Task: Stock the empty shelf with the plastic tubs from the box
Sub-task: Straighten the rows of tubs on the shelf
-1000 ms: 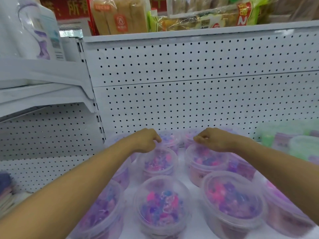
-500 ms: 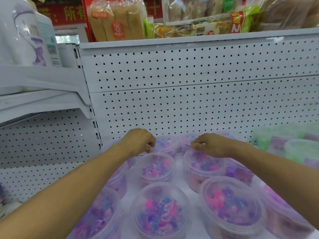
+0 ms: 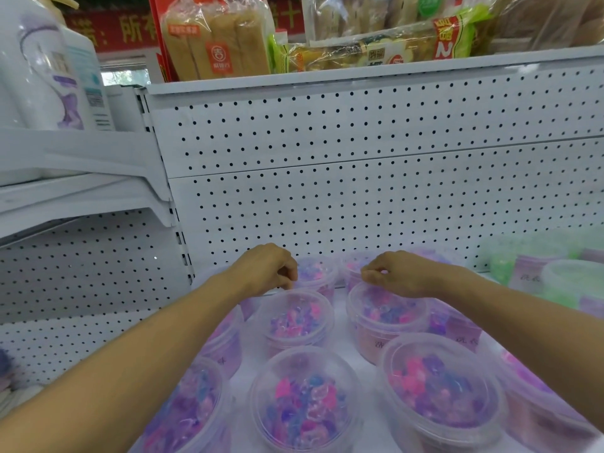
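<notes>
Tubs (image 3: 295,318) upright on shelf (image 3: 346,354), lids up, no long axis, rows running toward pegboard (image 3: 359,204). Left hand (image 3: 264,269) and right hand (image 3: 397,273), fingers curled, pinch far rims of middle tubs. Same grip as second ago; hands barely shifted.

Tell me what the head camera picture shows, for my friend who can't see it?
Two bare hands, left hand and right hand, reach over clear plastic tubs of pink and purple bits on a white shelf, fingers curled at the far rims of two middle tubs. Behind stands a white pegboard, with bread packs above.
</notes>
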